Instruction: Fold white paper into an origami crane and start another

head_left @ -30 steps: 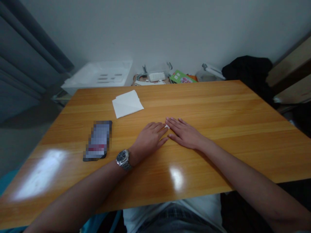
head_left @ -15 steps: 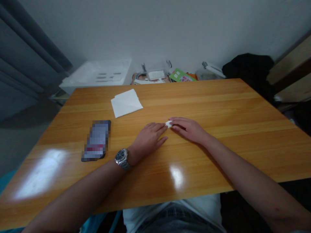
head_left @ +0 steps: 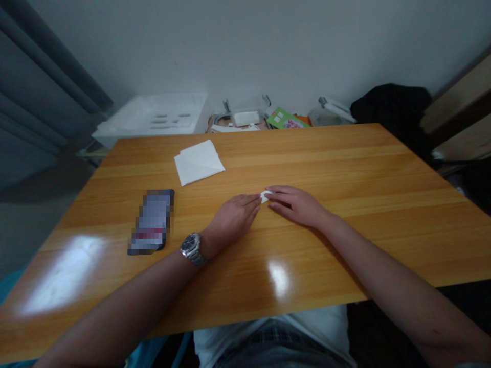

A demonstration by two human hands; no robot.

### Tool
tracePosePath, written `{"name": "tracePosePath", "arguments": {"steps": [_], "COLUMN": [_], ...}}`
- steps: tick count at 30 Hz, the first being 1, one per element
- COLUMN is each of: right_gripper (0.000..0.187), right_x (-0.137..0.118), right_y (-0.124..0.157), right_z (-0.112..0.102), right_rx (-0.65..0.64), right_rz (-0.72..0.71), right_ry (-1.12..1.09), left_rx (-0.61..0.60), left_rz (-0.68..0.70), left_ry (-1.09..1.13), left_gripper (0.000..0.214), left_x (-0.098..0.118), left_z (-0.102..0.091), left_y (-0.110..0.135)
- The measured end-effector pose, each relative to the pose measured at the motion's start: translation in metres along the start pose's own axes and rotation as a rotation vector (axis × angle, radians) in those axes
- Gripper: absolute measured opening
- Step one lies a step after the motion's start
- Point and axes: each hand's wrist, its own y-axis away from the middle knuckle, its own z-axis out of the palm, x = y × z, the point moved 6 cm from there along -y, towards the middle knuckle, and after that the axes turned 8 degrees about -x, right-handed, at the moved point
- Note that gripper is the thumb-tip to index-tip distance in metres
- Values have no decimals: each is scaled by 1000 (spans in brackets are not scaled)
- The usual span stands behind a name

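Observation:
A small white piece of folded paper (head_left: 264,196) lies on the wooden table between my two hands. My left hand (head_left: 235,217), with a metal watch (head_left: 192,247) on its wrist, has its fingers pressed together and its fingertips at the paper's left end. Its thumb lies close alongside the fingers, its tip partly hidden. From the other side, my right hand (head_left: 295,203) rests its fingertips on the paper's right end. Those fingers are stretched and slightly apart, with the thumb a little nearer me. My hands cover part of the paper.
Larger white sheets (head_left: 199,162) lie at the back left of the table (head_left: 364,194). A phone (head_left: 152,220) with a blurred screen is left of my left hand. Beyond the far edge stand a white plastic tub (head_left: 153,115), a green packet (head_left: 286,118) and a dark cloth item (head_left: 391,110).
My left thumb has drawn in toward the fingers, and the left hand has shifted slightly left. The right hand stays on the paper with little movement.

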Motion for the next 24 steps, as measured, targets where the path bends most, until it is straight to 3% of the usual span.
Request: {"name": "tracePosePath", "arguments": {"steps": [7, 24], "right_gripper": [40, 45], "right_x": [-4, -15], "right_y": [0, 1], "right_z": [-2, -2], "right_rx": [-45, -100], "right_rz": [-22, -23], "right_ry": [18, 117], "left_rx": [11, -7], "left_rz": [-20, -25], "left_ry": [96, 79], "left_gripper": [38, 37], "left_x": [-3, -7], "left_z": [-5, -2], "left_y": [-3, -2]}}
